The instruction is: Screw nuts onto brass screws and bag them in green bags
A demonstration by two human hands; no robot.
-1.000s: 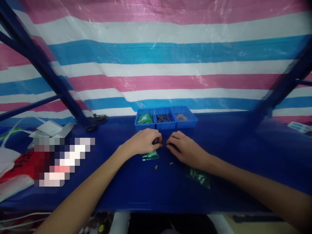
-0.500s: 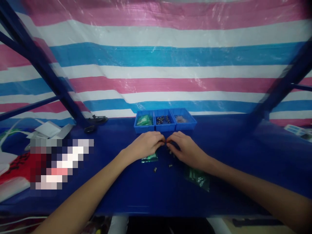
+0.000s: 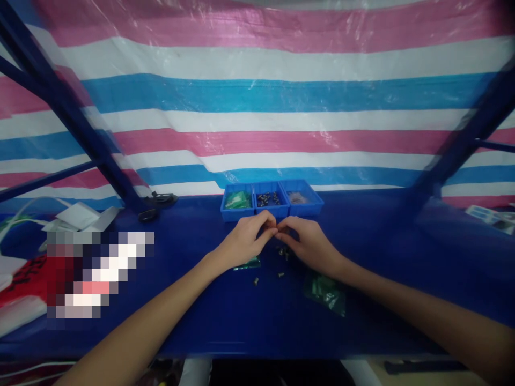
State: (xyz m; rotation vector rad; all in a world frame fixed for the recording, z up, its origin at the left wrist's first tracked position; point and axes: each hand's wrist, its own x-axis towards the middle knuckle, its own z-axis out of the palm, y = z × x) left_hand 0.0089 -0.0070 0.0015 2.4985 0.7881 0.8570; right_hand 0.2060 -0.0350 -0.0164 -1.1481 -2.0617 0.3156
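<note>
The left hand [image 3: 245, 241] and the right hand [image 3: 311, 244] come together at the centre of the frame, their fingertips meeting just above the blue table [image 3: 241, 321]; whether a small thing is pinched between them, I cannot tell. For such close fingertip work, it seems best to keep both wrists low and steady, press lightly with thumb and forefinger, and work right over the table so that anything slipping lands near. The loose metal pieces look easy to knock away, so the right hand should lift clear of the small cluster [image 3: 283, 252] below its fingers rather than sweep sideways. As for counts: there are two hands and three blue trays in a row above them, the left tray [image 3: 236, 215] with green packets, the middle tray [image 3: 272, 212] with many metal pieces and the right tray [image 3: 308, 210] with pale pieces, all too jumbled to count. One green packet [image 3: 250, 264] lies partly under the left hand, one green bag [image 3: 330, 297] lies beside the right forearm, and two metal pieces, one left [image 3: 256, 281] and one right [image 3: 280, 275], lie apart below centre; the cluster is too small to count.
</note>
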